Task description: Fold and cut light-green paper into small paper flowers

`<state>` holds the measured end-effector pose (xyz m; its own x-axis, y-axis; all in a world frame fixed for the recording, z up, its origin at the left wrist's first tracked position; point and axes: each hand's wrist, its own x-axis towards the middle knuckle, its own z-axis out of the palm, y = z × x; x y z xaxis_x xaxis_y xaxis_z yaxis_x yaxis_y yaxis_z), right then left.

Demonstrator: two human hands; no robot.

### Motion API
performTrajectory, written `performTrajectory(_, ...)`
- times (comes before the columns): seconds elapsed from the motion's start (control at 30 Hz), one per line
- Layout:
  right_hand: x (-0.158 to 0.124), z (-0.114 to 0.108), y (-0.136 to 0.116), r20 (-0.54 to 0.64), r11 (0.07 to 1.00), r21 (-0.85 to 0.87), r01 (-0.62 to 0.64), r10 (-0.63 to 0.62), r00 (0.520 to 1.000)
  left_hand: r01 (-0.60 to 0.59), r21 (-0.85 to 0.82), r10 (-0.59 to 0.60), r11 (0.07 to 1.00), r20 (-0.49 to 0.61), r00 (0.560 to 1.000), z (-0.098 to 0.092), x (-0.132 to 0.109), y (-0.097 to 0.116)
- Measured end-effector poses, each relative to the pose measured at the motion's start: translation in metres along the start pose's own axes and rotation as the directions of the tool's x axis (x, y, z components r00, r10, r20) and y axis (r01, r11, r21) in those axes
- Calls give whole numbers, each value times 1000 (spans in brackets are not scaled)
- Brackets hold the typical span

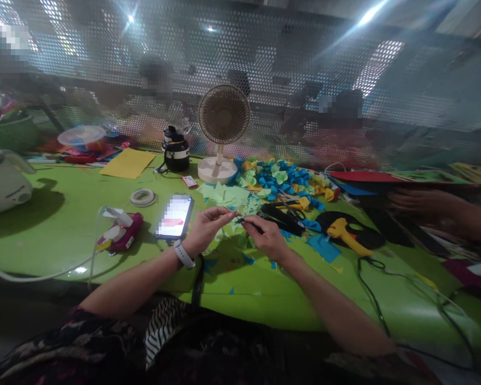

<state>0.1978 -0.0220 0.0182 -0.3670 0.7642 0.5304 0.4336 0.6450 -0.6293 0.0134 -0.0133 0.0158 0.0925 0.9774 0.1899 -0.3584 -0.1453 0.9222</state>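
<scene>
My left hand (pixel 208 229), with a pale watch on its wrist, pinches something too small to make out. Close beside it on the right, my right hand (pixel 266 238) is closed around a thin dark tool (pixel 253 226), whose tip meets the left fingertips. Light green paper pieces (pixel 228 196) lie just beyond the hands. Behind them is a heap of blue, green and yellow folded paper (pixel 282 176). A black stapler-like object (pixel 282 218) rests right of my right hand, near dark-handled scissors (pixel 295 214). The lit phone (pixel 175 216) lies left of my left hand.
A white fan (pixel 217 170) and black bottle (pixel 175 152) stand at the back. On the left are a tape roll (pixel 142 198), a power strip (pixel 124 235) and a white appliance (pixel 4 182). A yellow glue gun (pixel 348 238) lies right, its cord trailing. Another person's hand (pixel 420 203) reaches in.
</scene>
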Motion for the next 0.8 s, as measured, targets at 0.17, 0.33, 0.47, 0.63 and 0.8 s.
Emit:
performTrajectory(0.17,0,-1,-2,48,998,44,-54,52,998,34,-42,-31,999,58,998,-2,1,-4)
performTrajectory(0.33,-2,0,-2,96,983,121,-140,129,987,46,-94,-41,995,56,998,-2,1,-4)
performTrajectory(0.47,-4,5,-5,0,997,14,-73,73,997,18,-80,-18,997,2,1000,0,0,-3)
performTrajectory(0.63,-6,9,-7,-30,998,-56,29,-31,999,-15,-42,13,999,-49,999,0,0,-3)
performTrajectory(0.8,-4,4,-6,-12,999,-41,23,-24,1000,0,-23,0,1000,-36,999,-1,1,-5)
